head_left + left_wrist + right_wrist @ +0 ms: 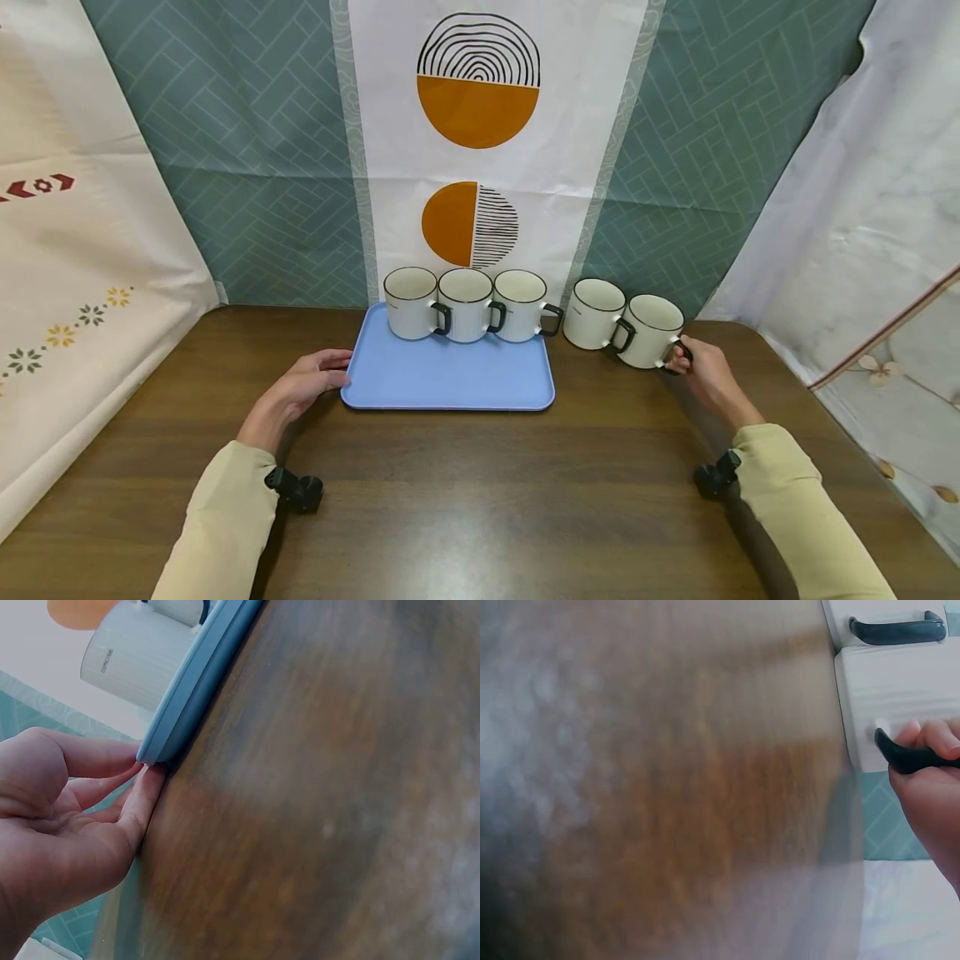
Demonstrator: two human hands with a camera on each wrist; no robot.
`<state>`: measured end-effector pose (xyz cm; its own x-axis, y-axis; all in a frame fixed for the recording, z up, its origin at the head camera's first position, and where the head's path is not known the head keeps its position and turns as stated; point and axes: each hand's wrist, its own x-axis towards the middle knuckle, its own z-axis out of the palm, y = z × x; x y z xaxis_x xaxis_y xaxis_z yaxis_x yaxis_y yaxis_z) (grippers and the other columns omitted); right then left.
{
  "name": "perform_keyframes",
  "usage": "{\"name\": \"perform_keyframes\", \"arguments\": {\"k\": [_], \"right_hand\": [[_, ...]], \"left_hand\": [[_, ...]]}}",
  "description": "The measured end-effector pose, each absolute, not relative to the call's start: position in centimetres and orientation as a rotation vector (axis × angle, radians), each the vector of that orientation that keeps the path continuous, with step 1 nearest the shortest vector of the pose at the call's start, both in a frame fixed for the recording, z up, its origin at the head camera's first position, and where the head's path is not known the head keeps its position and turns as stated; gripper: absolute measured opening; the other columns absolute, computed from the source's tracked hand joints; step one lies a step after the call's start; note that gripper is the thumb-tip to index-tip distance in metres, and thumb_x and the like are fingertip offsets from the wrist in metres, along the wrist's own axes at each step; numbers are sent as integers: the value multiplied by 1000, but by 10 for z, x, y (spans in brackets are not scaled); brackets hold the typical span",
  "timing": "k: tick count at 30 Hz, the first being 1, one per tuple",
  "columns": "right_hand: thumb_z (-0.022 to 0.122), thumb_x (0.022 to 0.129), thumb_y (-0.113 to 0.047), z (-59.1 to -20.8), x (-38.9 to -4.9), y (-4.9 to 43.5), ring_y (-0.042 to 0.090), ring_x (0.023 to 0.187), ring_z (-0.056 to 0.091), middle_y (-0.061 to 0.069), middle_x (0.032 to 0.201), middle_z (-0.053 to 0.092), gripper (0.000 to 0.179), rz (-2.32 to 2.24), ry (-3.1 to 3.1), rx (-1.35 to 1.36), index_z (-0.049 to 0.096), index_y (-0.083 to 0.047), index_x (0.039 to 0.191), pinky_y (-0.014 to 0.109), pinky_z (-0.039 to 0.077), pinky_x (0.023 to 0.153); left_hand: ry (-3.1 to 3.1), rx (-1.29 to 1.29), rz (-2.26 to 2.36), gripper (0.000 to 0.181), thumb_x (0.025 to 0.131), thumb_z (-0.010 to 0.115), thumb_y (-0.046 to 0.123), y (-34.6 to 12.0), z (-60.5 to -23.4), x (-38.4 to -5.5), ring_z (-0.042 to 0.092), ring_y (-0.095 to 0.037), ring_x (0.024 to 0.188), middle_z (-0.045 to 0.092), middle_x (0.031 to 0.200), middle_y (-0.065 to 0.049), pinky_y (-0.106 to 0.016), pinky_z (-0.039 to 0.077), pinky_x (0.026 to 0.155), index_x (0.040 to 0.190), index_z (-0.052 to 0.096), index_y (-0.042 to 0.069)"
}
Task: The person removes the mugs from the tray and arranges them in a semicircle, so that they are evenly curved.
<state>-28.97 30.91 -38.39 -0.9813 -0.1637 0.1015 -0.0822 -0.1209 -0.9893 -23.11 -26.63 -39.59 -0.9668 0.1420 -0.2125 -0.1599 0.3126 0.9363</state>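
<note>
A light blue tray (450,379) lies on the table with three white enamel mugs (465,312) in a row along its back. At the tray's left edge, my left hand (300,387) pinches the rim between thumb and fingers; the left wrist view shows the thumb (142,799) low against the rim. Right of the tray stand two more white mugs side by side, the inner mug (588,321) close to the tray. My right hand (705,375) grips the black handle (911,757) of the outer mug (645,337). Part of that hand is cut off in the right wrist view.
The brown wooden table (480,492) stretches in front of the tray. Behind it hangs a green and white patterned cloth (292,225). A cream cloth (97,317) hangs at the left, and a pale cloth (862,250) at the right.
</note>
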Motion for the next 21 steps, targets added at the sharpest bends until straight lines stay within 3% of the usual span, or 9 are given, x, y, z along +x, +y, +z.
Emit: {"name": "perform_keyframes", "arguments": {"k": [14,17,21], "right_hand": [[27,106,-10,-380,-284,307,9,60,42,-2,68,43,37,-2226,2131,-259,48,-3,77,23,41,66],[32,106,-18,-376,-282,308,8,65,49,-2,70,52,40,-1996,2435,-208,54,4,82,21,43,68],[36,105,-33,-368,-279,307,19,85,55,12,87,63,51,-1476,2907,-103,58,13,99,30,42,78]], "left_hand": [[2323,-6,1701,59,96,49,1,-266,-397,-232,35,-43,130,27,146,-33,-53,28,109,146,22,-12],[2321,-5,1710,58,96,49,0,-266,-397,-232,35,-42,130,27,146,-33,-52,28,109,146,22,-12],[2319,-12,1725,58,96,49,-1,-266,-397,-233,36,-41,129,28,146,-33,-51,28,109,146,22,-12]]}}
